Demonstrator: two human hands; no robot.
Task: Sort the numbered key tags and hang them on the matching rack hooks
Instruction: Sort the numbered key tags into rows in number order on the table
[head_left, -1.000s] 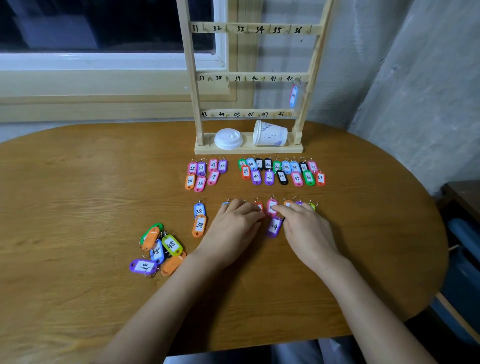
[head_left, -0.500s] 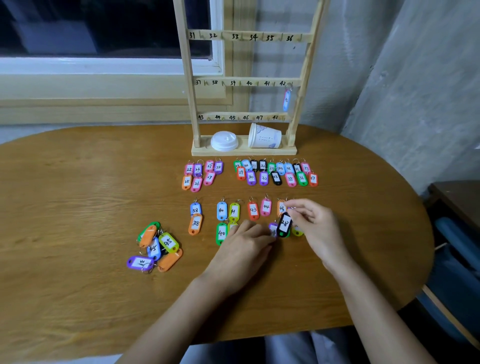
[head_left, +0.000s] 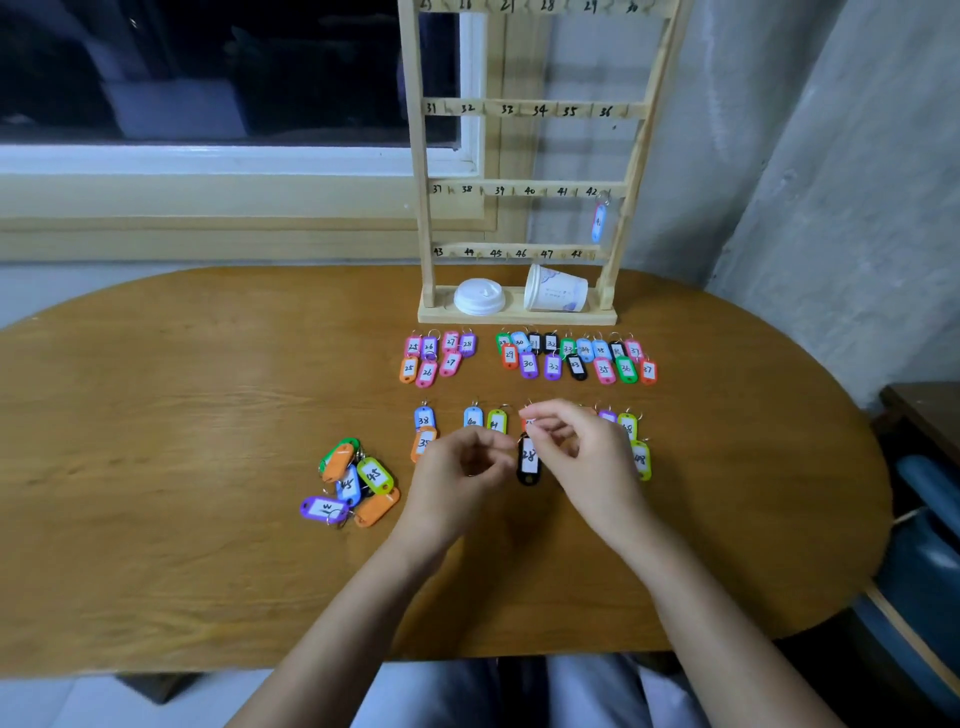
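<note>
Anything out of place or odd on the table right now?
Paper cup lies on its side on the rack base, lid off beside it. Black tag 28, pinched by the right hand, is down among the 38-48 row, not with the 25-28 group.

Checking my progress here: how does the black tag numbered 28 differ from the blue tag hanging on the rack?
The black tag 28 is pinched by its ring in the right hand; the blue tag hangs under 42 on the wooden rack. The black tag's number reads clearly; the blue tag's does not. Both hang from metal rings.
</note>
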